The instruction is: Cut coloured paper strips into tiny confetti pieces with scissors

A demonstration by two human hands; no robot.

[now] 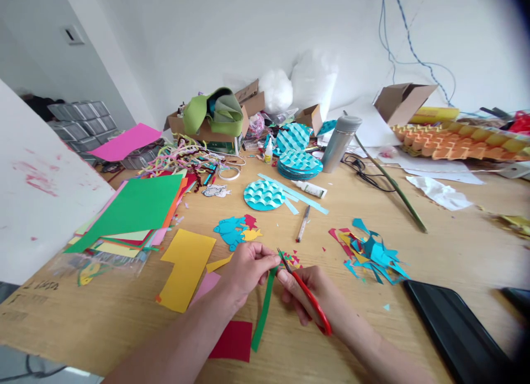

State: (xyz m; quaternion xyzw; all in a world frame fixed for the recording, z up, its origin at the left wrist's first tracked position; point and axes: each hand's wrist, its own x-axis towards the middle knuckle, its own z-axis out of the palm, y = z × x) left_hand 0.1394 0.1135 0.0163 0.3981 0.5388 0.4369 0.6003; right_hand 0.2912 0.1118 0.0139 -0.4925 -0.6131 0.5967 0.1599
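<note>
My left hand (248, 265) pinches the upper end of a narrow green paper strip (265, 315), which hangs down toward the table's front. Red-handled scissors (308, 296) are in my right hand (308, 293), their tips pointing up and left beside my left fingertips. Small red, green and yellow paper scraps (292, 259) lie just behind the hands. Blue paper fish (231, 231), a yellow fish (252, 234) and a red piece (250, 222) lie beyond my left hand. Yellow paper (186, 268) and dark red paper (232, 341) are left of the strip.
Coloured sheets (132, 204) are stacked at left. Blue offcuts (379, 254) and a black tablet-like device (453, 329) lie at right. Farther back are a wavy-patterned disc (264, 195), a pen (303, 224), a glue bottle (309, 189), a grey flask (340, 144) and a green stem (391, 182).
</note>
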